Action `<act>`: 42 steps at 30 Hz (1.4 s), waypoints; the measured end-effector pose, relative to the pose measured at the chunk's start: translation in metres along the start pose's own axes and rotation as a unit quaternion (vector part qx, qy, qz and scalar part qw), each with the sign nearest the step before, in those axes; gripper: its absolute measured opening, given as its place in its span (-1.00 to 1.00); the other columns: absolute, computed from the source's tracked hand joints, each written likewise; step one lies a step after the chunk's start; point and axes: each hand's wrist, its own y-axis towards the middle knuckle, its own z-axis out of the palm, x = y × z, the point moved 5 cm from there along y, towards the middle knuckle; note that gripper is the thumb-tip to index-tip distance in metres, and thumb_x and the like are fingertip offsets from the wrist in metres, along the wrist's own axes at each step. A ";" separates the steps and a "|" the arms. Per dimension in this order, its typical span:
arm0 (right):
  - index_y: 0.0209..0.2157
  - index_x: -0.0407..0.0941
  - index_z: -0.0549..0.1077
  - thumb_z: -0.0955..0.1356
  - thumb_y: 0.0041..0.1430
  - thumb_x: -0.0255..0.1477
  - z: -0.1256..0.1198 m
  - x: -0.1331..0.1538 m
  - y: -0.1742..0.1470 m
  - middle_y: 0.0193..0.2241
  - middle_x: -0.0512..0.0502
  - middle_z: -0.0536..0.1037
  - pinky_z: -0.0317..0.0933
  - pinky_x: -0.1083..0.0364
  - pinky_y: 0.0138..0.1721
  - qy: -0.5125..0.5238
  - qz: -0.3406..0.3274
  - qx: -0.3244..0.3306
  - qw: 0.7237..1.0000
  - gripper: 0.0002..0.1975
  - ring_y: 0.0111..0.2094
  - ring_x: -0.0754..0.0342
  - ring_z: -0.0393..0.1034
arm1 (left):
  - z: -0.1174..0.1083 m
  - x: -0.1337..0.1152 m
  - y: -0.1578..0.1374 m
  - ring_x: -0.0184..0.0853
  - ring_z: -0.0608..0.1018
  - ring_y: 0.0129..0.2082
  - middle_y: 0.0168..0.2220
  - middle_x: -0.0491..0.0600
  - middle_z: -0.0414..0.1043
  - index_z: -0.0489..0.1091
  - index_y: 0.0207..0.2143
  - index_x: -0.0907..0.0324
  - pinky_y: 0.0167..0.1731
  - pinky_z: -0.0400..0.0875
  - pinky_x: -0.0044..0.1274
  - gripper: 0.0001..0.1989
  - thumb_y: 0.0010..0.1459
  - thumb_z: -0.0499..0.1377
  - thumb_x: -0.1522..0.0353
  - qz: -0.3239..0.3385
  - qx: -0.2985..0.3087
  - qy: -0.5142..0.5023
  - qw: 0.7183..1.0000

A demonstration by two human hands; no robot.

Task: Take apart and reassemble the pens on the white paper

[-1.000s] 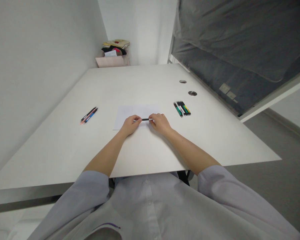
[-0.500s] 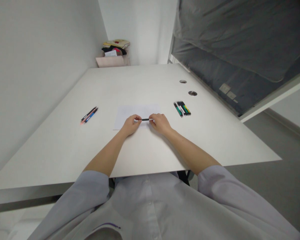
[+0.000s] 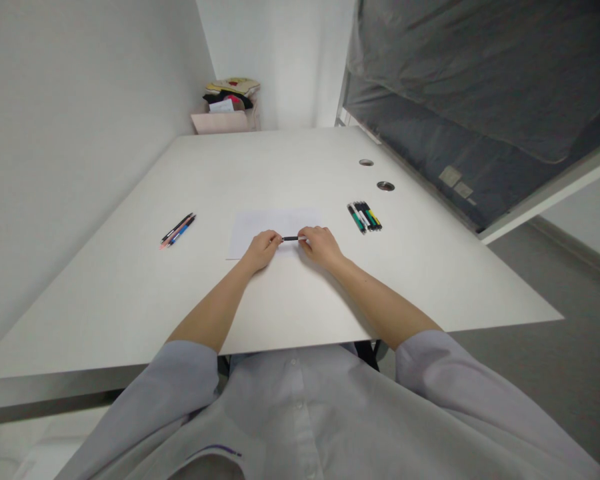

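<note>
Centrally, head view: one slim black pen point(image 3: 291, 239), pale toward its right end, crosswise over a rectangular white paper sheet point(image 3: 247, 225); left end pinched at the fingertips of the bare left hand point(image 3: 261, 251), right end gripped between thumb and fingers of the bare right hand point(image 3: 323, 247).

Soft, even light, bright white tabletop point(image 3: 275, 170), faint shadow beside the right forearm point(image 3: 380, 293), pen point(image 3: 291, 239) detail soft, edges stretched

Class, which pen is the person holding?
The dark pen over the paper, between left hand and right hand; the other pens lie in the left group and right group.
</note>
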 end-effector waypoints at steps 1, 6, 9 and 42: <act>-0.06 -0.14 0.47 0.23 0.33 -0.47 0.000 0.000 0.000 -0.17 -0.19 0.60 0.11 0.01 -0.09 0.000 0.001 -0.001 1.000 -0.76 -0.11 -0.08 0.41 | 0.000 0.000 0.000 -0.23 0.50 -0.18 -0.24 0.03 0.52 0.46 -0.28 0.18 -0.04 0.37 -0.37 -0.73 0.27 0.00 0.28 0.002 -0.005 -0.004 1.000; -0.06 -0.13 0.47 0.25 0.33 -0.47 0.001 -0.001 0.000 -0.17 -0.19 0.60 0.11 0.00 -0.09 0.000 0.004 -0.001 1.000 -0.77 -0.11 -0.09 0.41 | -0.001 0.000 -0.002 -0.25 0.50 -0.13 -0.14 0.06 0.52 0.44 -0.17 0.19 -0.04 0.38 -0.39 -0.79 0.20 0.09 0.33 0.006 -0.018 -0.032 0.999; -0.06 -0.13 0.47 0.24 0.33 -0.47 0.000 -0.001 0.000 -0.17 -0.19 0.60 0.11 0.00 -0.10 -0.002 0.006 -0.001 1.000 -0.77 -0.11 -0.09 0.41 | -0.001 0.000 -0.002 -0.24 0.50 -0.12 -0.12 0.07 0.52 0.45 -0.13 0.20 -0.04 0.39 -0.39 -0.76 0.19 0.12 0.32 0.000 -0.024 -0.035 0.999; -0.05 -0.11 0.49 0.24 0.33 -0.47 0.001 -0.002 -0.001 -0.15 -0.17 0.60 0.10 0.01 -0.10 0.001 -0.006 -0.007 1.000 -0.76 -0.11 -0.08 0.41 | -0.001 -0.004 -0.001 -0.24 0.50 -0.19 -0.23 0.03 0.52 0.47 -0.25 0.18 -0.07 0.37 -0.39 -0.77 0.25 0.05 0.29 0.018 -0.004 0.007 1.000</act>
